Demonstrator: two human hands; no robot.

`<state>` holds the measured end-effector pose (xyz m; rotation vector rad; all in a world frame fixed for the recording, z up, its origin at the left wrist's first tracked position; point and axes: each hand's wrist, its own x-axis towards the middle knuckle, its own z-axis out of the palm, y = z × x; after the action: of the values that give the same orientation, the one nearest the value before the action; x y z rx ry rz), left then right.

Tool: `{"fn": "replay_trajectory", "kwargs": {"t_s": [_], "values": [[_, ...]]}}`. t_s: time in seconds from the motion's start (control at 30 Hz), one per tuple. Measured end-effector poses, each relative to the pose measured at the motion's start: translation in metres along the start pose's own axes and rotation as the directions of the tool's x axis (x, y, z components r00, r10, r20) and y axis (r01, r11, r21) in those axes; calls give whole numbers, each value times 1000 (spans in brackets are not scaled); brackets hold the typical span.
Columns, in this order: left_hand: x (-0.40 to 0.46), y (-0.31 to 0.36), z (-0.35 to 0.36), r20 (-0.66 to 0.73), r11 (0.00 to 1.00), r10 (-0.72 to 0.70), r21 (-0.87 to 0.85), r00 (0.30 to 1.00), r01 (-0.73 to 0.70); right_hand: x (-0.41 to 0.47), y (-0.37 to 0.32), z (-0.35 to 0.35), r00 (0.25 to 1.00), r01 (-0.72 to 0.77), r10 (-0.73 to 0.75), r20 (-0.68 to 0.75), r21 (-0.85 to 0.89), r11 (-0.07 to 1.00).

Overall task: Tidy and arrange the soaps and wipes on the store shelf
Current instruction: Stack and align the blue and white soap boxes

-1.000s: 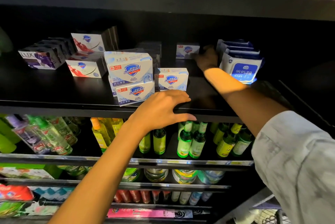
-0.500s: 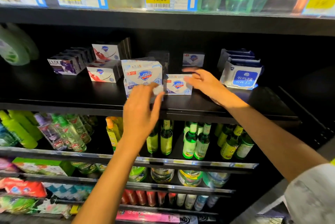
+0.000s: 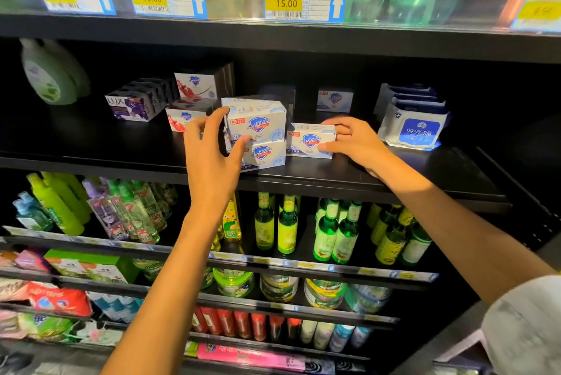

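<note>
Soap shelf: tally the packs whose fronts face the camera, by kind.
White-and-blue soap boxes: 4
White-and-red soap boxes: 2
Purple soap box: 1
Wipes pack: 1
Total: 8
Rows behind are too dark to count.

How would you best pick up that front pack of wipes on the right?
Take the front wipes pack by its two short side edges, coming from the open shelf front. It leans upright against the packs behind, so its back is blocked while both sides look free.
</note>
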<state>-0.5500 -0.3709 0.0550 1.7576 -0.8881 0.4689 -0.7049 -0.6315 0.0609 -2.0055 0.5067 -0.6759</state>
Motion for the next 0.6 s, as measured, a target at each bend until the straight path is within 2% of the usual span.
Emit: {"fn": "replay_trajectory", "kwargs": {"t_s": [0.1, 0.33, 0.53, 0.6], "values": [[0, -1, -1, 7, 998, 43, -45, 999, -42, -2, 0, -1, 1000, -7, 8, -17, 26, 1000], [-3, 4, -4, 22, 985, 41, -166, 999, -37, -6, 1, -9, 997, -19, 25, -68, 91, 996], [-10, 25, 5, 143, 976, 86, -213, 986, -55, -1, 11, -22, 980, -12, 34, -197, 111, 994], [-16, 39, 13, 195, 964, 88, -265, 977, -34, 5, 17, -25, 971, -4, 20, -239, 67, 998]]}}
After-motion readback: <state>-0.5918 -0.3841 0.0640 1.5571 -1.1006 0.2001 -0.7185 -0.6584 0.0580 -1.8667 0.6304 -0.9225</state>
